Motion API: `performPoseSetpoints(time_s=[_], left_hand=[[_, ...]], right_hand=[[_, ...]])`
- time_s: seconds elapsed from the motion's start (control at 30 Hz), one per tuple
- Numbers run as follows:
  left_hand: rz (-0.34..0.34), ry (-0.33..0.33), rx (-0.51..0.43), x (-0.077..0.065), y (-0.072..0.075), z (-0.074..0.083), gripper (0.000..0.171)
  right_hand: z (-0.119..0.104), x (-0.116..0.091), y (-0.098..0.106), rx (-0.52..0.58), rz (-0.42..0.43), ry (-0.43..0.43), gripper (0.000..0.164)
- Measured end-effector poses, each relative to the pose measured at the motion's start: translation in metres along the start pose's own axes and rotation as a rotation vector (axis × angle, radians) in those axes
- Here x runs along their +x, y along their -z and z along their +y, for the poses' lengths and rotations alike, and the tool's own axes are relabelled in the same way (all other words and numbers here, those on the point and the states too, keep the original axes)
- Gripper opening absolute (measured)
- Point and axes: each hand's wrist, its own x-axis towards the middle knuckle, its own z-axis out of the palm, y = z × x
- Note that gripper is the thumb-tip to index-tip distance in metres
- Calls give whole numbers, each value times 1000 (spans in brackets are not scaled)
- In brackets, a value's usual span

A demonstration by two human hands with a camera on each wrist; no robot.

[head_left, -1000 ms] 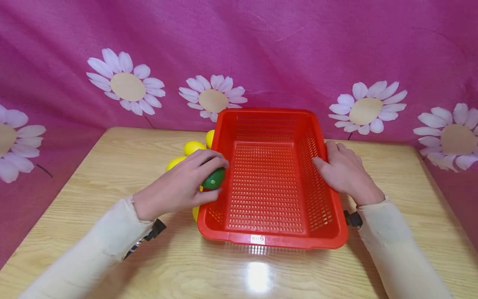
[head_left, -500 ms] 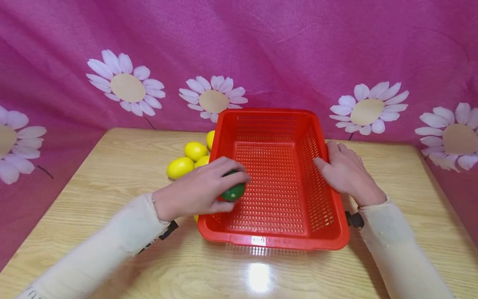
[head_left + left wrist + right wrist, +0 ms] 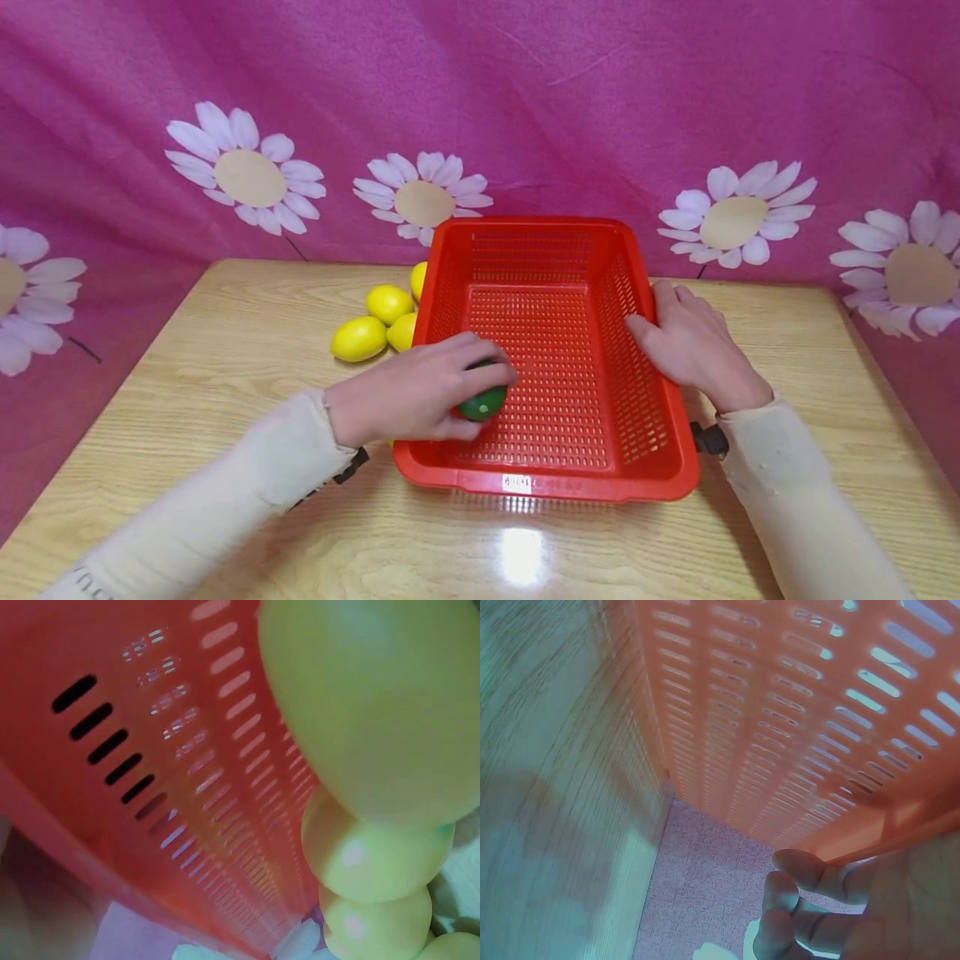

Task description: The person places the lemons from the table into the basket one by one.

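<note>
My left hand (image 3: 423,385) reaches over the left rim of a red plastic basket (image 3: 547,485) and grips a dark green lime (image 3: 483,406) inside it. Part of the lime is hidden under the fingers. My right hand (image 3: 692,348) holds the basket's right rim, thumb on the inner side and fingers outside. The right wrist view shows that hand's fingers (image 3: 810,870) beside the slotted outer wall (image 3: 727,735). Left of the basket lie several yellow lemons (image 3: 358,339); close up, the left wrist view has a lemon (image 3: 375,697) right next to the slotted wall (image 3: 150,735).
Everything stands on a light wooden table (image 3: 247,317). A magenta cloth (image 3: 570,108) with large white daisies hangs behind its far edge. The basket hides part of the lemons on its left.
My left hand has carried the lime from the basket's left rim rightward and lower into the basket, uncovering lemons behind it. The right hand has stayed on the rim.
</note>
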Motion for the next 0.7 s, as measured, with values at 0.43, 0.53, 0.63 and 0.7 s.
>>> performPoseSetpoints(time_s=[0.43,0.53,0.63,0.7], left_hand=[[-131,50,-73,6,-12,-3,58],[-169,81,-82,7,-12,-2,59],[-221,108,-69,10,-12,-1,61],[-257,123,-51,12,-11,0,63]], right_hand=[[-1,0,-3,-31,-3,-7,49],[-2,0,-3,-24,-12,-9,50],[-3,0,-1,-18,-20,-14,50],[-3,0,0,-22,-21,-14,50]])
